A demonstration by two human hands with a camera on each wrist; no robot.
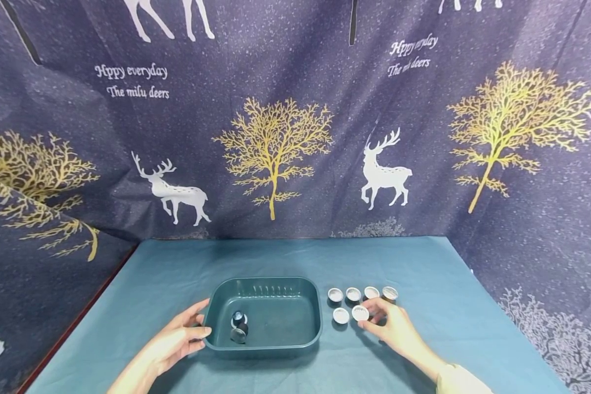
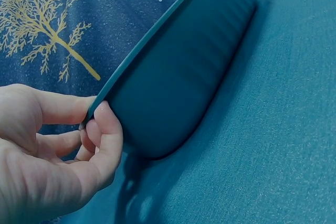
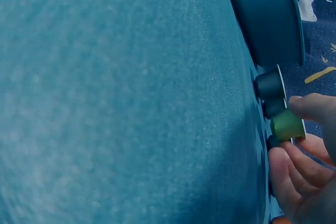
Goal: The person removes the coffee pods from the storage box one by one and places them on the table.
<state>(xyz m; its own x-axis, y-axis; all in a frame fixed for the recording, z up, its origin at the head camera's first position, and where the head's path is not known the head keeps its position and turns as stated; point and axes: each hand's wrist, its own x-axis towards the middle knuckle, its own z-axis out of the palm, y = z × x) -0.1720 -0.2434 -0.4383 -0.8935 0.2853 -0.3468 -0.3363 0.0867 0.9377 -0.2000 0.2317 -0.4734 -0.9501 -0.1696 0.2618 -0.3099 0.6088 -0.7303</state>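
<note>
My left hand (image 1: 179,335) pinches the left rim of a dark green rectangular tray (image 1: 271,348); the left wrist view shows thumb and fingers on either side of that rim. Inside the tray, toward its left, are two dark coffee capsules, one (image 1: 238,318) with its base up and the other (image 1: 238,332) tilted. Over at the right, my right hand (image 1: 394,325) holds a green coffee capsule (image 3: 287,125) between thumb and fingers, its silver lid facing up. Close to its left stands another capsule (image 1: 341,316).
Behind the held capsule, several more capsules stand lid up in a row, from the left one (image 1: 335,295) to the right one (image 1: 389,293). A teal cloth (image 1: 256,257) covers the table, and a dark curtain (image 1: 295,71) printed with deer and trees hangs along its back.
</note>
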